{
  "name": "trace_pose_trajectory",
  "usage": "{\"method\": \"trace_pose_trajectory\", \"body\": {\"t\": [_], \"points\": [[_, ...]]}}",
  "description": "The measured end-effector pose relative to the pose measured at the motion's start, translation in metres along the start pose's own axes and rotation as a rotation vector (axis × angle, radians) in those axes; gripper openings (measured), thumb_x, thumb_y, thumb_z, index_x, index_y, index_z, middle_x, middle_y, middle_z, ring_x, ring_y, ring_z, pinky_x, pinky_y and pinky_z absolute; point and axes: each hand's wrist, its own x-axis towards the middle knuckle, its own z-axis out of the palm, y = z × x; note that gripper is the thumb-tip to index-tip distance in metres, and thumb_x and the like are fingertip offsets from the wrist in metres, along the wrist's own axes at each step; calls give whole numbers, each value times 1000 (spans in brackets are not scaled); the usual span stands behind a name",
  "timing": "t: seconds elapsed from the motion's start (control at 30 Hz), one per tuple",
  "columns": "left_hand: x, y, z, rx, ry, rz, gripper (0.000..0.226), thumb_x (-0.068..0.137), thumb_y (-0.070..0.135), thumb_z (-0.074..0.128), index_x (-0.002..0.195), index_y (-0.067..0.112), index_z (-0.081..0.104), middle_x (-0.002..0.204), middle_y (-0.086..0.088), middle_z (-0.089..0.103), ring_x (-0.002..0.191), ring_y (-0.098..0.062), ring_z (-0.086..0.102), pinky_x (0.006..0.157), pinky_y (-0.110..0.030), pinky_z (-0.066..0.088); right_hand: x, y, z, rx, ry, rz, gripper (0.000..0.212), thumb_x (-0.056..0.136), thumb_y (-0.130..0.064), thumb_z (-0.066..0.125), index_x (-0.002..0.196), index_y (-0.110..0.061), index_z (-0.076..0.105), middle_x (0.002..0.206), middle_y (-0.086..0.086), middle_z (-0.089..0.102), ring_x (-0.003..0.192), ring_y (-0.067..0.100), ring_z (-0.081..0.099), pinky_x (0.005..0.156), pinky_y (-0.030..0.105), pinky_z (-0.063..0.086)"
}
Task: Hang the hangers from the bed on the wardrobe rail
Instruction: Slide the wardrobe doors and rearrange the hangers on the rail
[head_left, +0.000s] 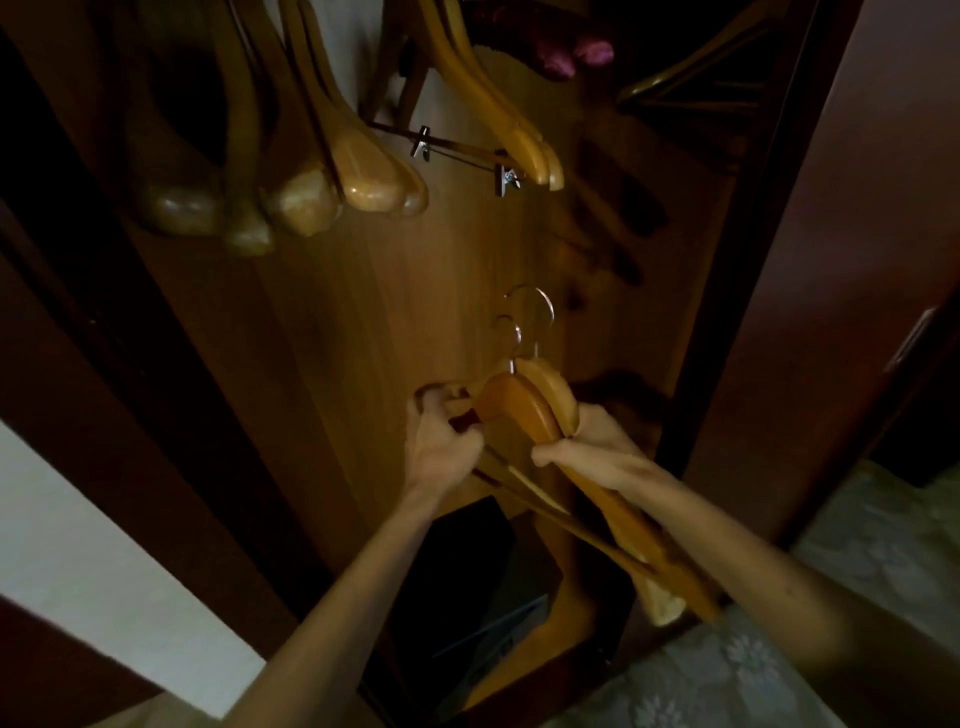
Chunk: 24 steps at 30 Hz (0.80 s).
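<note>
At the far left, up high, I see several wooden hangers (311, 171) already hanging inside the wardrobe (395, 312), so that part of the job looks done; the rail itself is out of view above. To their right hangs another pair with metal clips (506, 179) on the bar. Lower down, near me, my left hand (441, 441) is closed around the left end of the bundle of hangers (524, 410) I hold in front of the open wardrobe. My right hand (582, 452) grips the same bundle just right of its middle, thumb across the wood. Two metal hooks (535, 312) stick up from it, so I judge at least two hangers are left to hang. Whether more wait on the bed I cannot tell.
</note>
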Motion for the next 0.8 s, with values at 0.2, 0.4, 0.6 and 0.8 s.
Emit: {"method": "trace_pose_trajectory", "body": {"t": [0.2, 0.4, 0.6, 0.8], "points": [[-36, 12, 31, -529, -450, -209, 51, 87, 67, 60, 125, 33, 59, 126, 0, 63, 111, -16, 62, 91, -33, 56, -10, 3, 27, -58, 114, -24, 18, 77, -17, 75, 93, -20, 68, 84, -5, 71, 77, 5, 68, 69, 21, 54], [-42, 21, 23, -536, -303, -75, 47, 81, 55, 76, 117, 26, 71, 106, 7, 78, 102, -9, 70, 74, -20, 55, -36, -18, -2, 68, -65, -122, 26, 85, -37, 75, 108, -30, 65, 99, -6, 72, 89, 8, 70, 81, 29, 59], [-46, 61, -6, -656, -310, 45, 26, 88, 43, 73, 96, 18, 70, 79, 3, 76, 84, -11, 73, 79, -27, 55, -53, -56, -53, 274, -213, -239, 33, 92, -39, 62, 117, -18, 67, 97, 7, 77, 85, 22, 74, 71, 27, 58], [-37, 127, -50, -692, -228, 90, 28, 89, 41, 72, 93, 15, 64, 73, 0, 66, 64, -10, 65, 69, -26, 56, -38, -108, -90, 256, -74, -310, 30, 101, -35, 56, 82, -11, 56, 61, -1, 54, 53, 11, 54, 54, 25, 47]]}}
